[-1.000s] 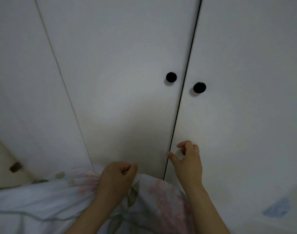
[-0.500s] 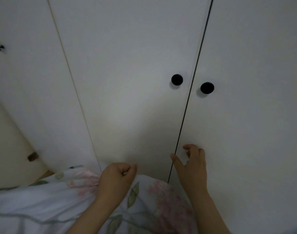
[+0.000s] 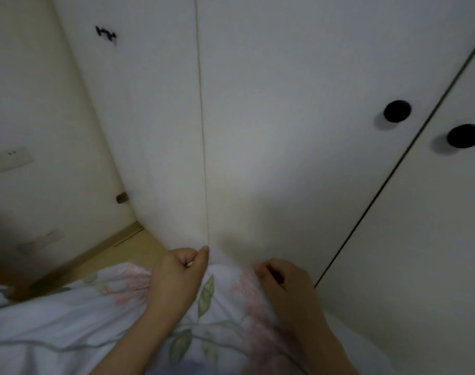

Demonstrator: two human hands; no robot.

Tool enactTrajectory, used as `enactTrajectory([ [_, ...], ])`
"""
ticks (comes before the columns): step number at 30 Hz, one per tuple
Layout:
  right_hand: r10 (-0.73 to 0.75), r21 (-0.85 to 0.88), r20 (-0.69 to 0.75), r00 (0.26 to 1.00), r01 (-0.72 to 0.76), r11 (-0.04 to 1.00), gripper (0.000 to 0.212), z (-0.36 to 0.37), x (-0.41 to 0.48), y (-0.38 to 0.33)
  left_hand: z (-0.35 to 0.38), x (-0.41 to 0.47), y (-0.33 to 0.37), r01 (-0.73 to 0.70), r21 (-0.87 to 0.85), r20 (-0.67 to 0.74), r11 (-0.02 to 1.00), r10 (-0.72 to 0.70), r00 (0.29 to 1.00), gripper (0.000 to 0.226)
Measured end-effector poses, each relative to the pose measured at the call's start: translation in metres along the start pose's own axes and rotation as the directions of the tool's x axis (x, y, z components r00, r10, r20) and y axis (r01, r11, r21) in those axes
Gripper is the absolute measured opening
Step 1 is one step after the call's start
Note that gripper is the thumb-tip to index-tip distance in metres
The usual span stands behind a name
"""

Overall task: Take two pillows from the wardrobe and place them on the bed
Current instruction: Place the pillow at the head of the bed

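Floral pillow is clutched by left grip and right grip, in front of shut wardrobe doors. Carry step is judged; a turn toward the unseen bed is needed.

Dim, soft blur — wide-angle bowing

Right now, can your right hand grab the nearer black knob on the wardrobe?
Probably not yet. The right hand grips the floral pillow, as does the left hand. Nothing blocks the way up to the knob, but it would need to let go first.
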State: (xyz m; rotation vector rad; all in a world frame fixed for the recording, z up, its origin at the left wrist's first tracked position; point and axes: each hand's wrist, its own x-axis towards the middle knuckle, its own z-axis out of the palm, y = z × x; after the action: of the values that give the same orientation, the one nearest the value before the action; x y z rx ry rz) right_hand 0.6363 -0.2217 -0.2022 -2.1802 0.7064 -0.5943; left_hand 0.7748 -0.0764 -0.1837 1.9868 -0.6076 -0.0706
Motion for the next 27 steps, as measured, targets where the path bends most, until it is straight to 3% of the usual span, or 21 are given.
enactTrajectory([
  [7,-0.163,-0.068,0.223,0.961,0.182,0.981,0.057,0.099,0.018,-0.061,-0.095,-0.003,-0.048,0.124,-0.010,-0.227,0.992,-0.123,0.966,0.053],
  [12,-0.258,-0.007,0.320,0.912,0.275,0.961,0.058,0.169,0.026,-0.120,-0.168,-0.007,-0.086,0.172,0.005,-0.374,0.985,-0.157,0.914,0.054],
  [22,-0.464,0.160,0.509,0.725,0.450,0.879,0.062,0.322,0.006,-0.252,-0.326,-0.049,-0.182,0.339,-0.043,-0.638,0.940,-0.287,0.715,0.053],
  [27,-0.487,0.219,0.603,0.632,0.456,0.863,0.061,0.384,-0.014,-0.296,-0.378,-0.072,-0.214,0.399,-0.097,-0.719,0.912,-0.341,0.605,0.054],
])
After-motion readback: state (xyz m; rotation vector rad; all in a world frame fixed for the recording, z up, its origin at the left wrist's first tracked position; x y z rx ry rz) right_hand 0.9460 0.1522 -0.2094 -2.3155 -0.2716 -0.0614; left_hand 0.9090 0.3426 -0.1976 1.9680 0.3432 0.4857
